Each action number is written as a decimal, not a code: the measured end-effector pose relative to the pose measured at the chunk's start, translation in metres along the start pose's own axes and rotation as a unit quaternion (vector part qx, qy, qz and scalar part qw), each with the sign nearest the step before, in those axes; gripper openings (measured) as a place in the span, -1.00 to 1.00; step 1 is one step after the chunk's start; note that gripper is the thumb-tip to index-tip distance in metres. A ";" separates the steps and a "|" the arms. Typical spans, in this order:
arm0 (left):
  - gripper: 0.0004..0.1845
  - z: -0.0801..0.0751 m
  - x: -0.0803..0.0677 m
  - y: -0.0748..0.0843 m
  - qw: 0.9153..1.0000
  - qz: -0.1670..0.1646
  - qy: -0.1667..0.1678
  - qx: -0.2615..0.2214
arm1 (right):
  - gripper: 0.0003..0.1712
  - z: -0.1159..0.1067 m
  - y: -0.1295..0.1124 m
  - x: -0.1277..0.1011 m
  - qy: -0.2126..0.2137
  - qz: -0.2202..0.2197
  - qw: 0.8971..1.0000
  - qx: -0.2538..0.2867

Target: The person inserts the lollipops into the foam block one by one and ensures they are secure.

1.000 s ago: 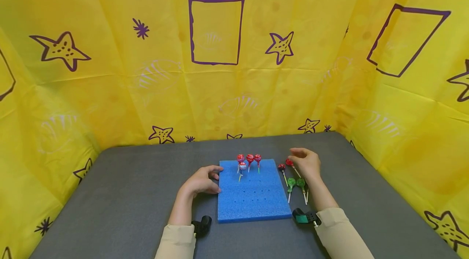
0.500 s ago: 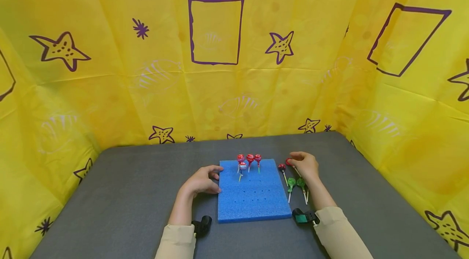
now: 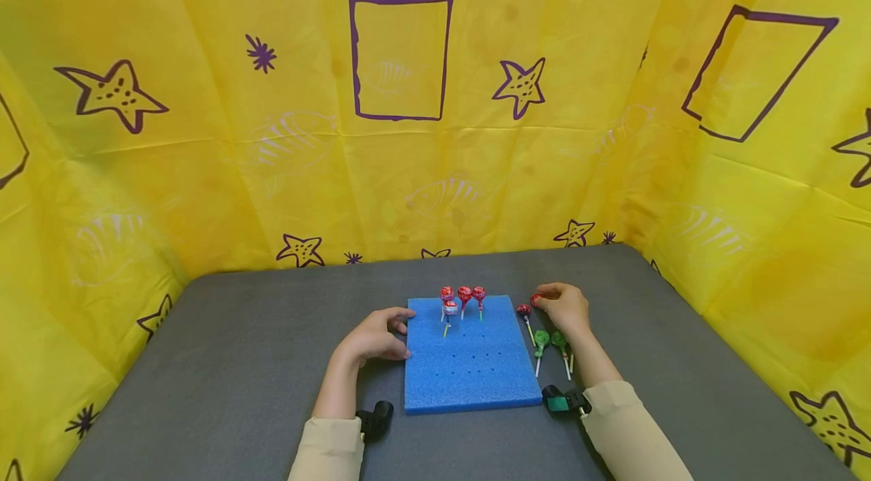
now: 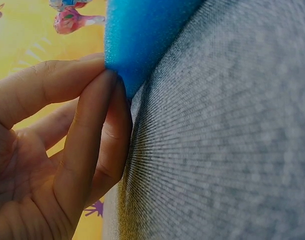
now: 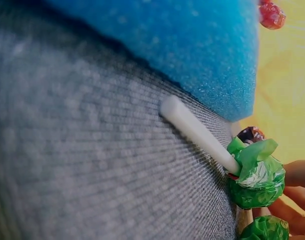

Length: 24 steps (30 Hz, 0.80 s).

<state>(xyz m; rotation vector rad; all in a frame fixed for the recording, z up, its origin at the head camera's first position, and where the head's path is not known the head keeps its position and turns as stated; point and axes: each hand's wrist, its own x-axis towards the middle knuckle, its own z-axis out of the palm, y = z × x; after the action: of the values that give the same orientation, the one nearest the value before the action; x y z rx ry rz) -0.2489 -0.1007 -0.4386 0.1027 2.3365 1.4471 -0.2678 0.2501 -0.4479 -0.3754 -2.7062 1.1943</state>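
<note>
My left hand [image 3: 373,333] rests its thumb and fingertips against the left edge of a blue foam board [image 3: 469,383], which has rows of small holes. Its fingers [image 4: 87,120] touch the foam side in the left wrist view. Several wrapped lollipops, one a red lollipop [image 3: 464,293], stand upright at the board's back. Right of the board, my right hand [image 3: 566,310] pinches the head of a red lollipop [image 3: 536,300], its stick hidden by the hand. Beside it lie a dark red lollipop [image 3: 523,311] and a green lollipop [image 5: 257,180] with a white stick.
Another green lollipop [image 3: 559,339] lies below the right hand, with a further stick next to it. The board sits on a grey table [image 3: 238,360]. A yellow cloth [image 3: 306,201] with star drawings hangs behind and at both sides. Each wrist bears a black camera [image 3: 376,420].
My right hand has shifted slightly left and closed its fingers on the red lollipop's head, covering the stick that showed before. The left hand and board have stayed put.
</note>
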 end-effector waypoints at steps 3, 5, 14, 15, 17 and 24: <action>-0.27 0.000 0.000 0.000 1.000 0.000 0.000 0.002 | -0.66 0.000 0.000 0.000 -0.002 -0.002 1.000 -0.005; -0.27 0.000 0.000 0.000 1.000 0.000 0.001 0.003 | -0.66 0.000 0.000 0.000 -0.005 -0.005 1.000 -0.006; -0.27 0.000 -0.001 0.001 1.000 0.000 0.003 0.008 | -0.68 0.001 0.001 0.001 -0.005 0.000 1.000 -0.003; -0.27 0.000 -0.001 0.001 1.000 0.000 0.003 0.009 | -0.69 0.001 0.001 0.001 -0.005 -0.001 1.000 -0.003; -0.26 0.000 -0.001 0.001 1.000 0.000 0.004 0.010 | -0.69 0.001 0.001 0.000 -0.004 -0.001 1.000 -0.004; -0.26 0.000 -0.001 0.001 1.000 -0.003 0.002 0.007 | -0.71 0.002 0.001 0.000 -0.004 0.000 1.000 -0.005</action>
<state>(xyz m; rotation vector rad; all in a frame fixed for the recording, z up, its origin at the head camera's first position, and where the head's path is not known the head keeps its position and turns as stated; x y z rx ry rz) -0.2481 -0.1004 -0.4375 0.0981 2.3475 1.4305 -0.2682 0.2496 -0.4497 -0.3727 -2.7197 1.1842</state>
